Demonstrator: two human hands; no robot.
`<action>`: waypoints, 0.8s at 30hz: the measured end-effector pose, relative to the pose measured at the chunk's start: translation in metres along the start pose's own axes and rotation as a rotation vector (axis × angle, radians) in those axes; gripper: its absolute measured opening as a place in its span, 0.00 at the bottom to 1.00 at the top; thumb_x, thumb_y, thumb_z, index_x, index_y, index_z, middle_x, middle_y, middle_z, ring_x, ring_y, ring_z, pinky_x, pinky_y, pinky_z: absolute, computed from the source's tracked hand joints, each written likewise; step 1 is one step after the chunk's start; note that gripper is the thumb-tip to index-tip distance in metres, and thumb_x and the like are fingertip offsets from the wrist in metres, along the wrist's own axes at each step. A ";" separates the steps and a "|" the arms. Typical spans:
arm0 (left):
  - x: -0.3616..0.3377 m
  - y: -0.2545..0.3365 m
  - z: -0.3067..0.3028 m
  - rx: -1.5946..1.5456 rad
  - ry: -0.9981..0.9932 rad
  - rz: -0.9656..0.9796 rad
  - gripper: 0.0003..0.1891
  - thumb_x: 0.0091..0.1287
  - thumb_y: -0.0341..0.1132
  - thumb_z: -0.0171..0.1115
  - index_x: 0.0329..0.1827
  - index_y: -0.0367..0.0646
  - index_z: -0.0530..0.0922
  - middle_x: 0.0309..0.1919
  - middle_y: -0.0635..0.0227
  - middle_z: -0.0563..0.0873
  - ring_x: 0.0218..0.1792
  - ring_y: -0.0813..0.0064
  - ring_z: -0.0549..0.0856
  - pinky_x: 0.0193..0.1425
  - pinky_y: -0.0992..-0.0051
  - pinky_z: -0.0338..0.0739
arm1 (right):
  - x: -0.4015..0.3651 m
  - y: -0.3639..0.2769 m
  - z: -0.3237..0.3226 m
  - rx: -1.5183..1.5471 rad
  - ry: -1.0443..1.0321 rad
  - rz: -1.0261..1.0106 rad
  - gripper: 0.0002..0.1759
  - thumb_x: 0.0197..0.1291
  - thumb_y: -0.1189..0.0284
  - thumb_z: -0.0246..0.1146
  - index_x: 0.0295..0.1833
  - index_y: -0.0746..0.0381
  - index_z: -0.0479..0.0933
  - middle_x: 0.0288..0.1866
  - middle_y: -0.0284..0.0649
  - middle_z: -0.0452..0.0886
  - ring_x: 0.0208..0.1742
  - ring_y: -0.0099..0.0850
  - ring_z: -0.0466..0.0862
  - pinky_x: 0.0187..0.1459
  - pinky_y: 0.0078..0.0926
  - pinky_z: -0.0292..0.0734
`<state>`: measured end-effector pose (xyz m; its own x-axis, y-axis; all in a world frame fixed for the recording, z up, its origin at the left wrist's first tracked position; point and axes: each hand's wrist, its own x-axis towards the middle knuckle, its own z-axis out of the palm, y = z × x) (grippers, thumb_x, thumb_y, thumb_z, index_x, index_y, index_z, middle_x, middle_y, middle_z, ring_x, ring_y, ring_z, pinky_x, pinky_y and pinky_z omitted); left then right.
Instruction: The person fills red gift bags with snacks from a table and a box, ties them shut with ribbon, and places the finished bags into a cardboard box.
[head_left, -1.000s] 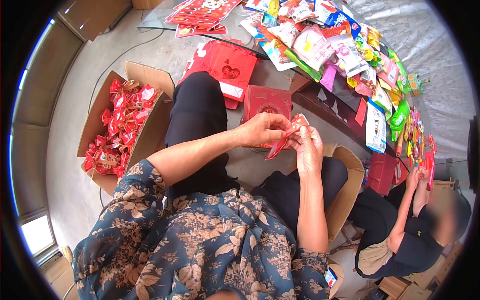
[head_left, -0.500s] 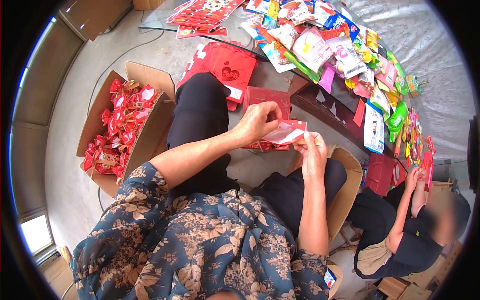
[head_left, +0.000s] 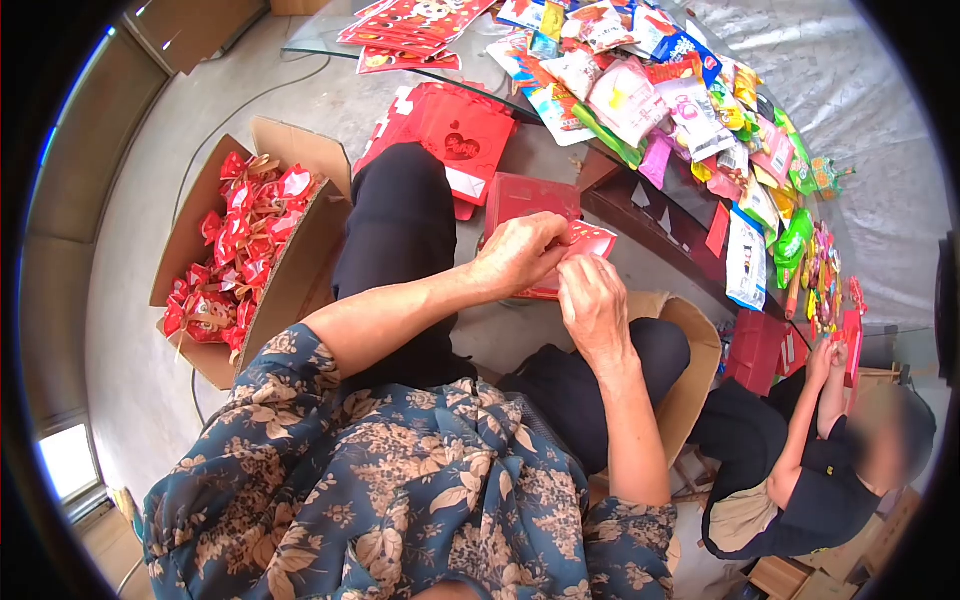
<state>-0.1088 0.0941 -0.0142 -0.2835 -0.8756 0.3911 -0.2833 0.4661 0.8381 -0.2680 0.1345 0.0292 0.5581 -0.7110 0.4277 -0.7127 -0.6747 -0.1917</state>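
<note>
A small red plastic bag (head_left: 592, 238) with white dots is pinched between my two hands above my lap. My left hand (head_left: 518, 258) is closed, its thumb and fingers pressed together at the bag's left edge. Close beside it, my right hand (head_left: 594, 305) is also closed, with bent fingers on the bag's near edge. The fingers hide part of the bag, and what is inside it cannot be made out. Directly beyond my hands sits a dark red box (head_left: 530, 198).
A cardboard box (head_left: 325, 215) of red wrapped bundles stands left. Red heart-printed gift bags (head_left: 462, 148) lie ahead. Snack packets (head_left: 630, 95) and red printed sheets (head_left: 420, 25) cover the glass table. Another cardboard box (head_left: 700, 345) is by my right knee. A co-worker (head_left: 790, 480) sits right.
My right hand has moved left and slightly down, closer to my left hand, and its fingers have curled. The bag has turned and is now more covered by the hands.
</note>
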 end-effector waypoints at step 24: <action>-0.001 0.000 0.000 0.082 -0.041 -0.013 0.07 0.59 0.29 0.64 0.36 0.38 0.75 0.32 0.56 0.82 0.35 0.54 0.83 0.38 0.64 0.77 | 0.011 0.023 0.045 0.624 -0.617 0.754 0.13 0.64 0.69 0.55 0.49 0.64 0.76 0.42 0.42 0.81 0.37 0.28 0.81 0.41 0.31 0.77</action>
<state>-0.1084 0.0947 -0.0145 -0.3164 -0.8764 0.3629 -0.3607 0.4650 0.8085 -0.2590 0.1023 -0.0101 0.3155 -0.8345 -0.4516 -0.7151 0.1037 -0.6913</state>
